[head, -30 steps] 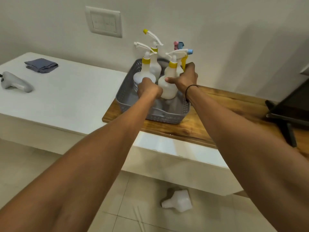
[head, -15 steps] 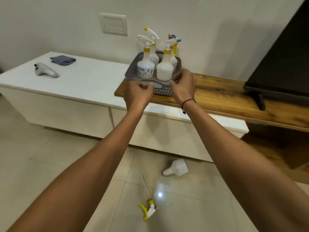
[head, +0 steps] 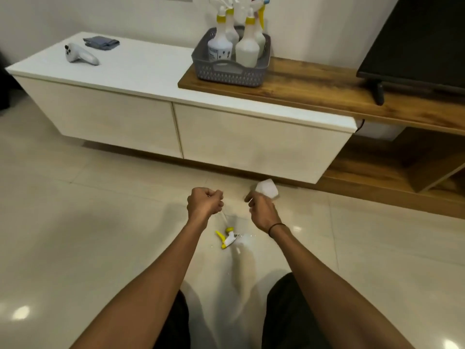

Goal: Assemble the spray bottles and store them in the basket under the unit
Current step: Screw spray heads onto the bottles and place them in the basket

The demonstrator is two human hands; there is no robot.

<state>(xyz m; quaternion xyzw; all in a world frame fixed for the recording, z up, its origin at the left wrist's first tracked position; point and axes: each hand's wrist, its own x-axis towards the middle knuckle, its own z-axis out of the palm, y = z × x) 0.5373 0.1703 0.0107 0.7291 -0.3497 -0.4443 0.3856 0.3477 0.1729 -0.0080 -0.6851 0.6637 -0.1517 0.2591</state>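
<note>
1. Nearest us, our two forearms reach down over the glossy cream floor tiles (head: 75, 222); half a second ago these hands were up at the basket rim, and now both are off it and low, which we read as four bottles banked and the last one next.
2. Our left hand (head: 205, 202) is curled into a loose fist with nothing clearly in it; a thin white dip tube runs just beneath the knuckles, and we cannot tell if they touch it.
3. Our right hand (head: 261, 207) is half curled, fingers bent, apparently empty, just in front of the white plastic bottle body lying on its side (head: 268, 188).
4. Between the wrists lies the loose yellow-and-white trigger spray head (head: 226, 238), not yet joined to that bottle.
5. Farther off, the grey perforated plastic basket (head: 231, 74) sits on the wooden shelf top (head: 314, 81) beside the white cabinet (head: 151, 69), not yet under the unit. It holds four upright white spray bottles with yellow collars (head: 247, 50), triggers fitted.
</note>
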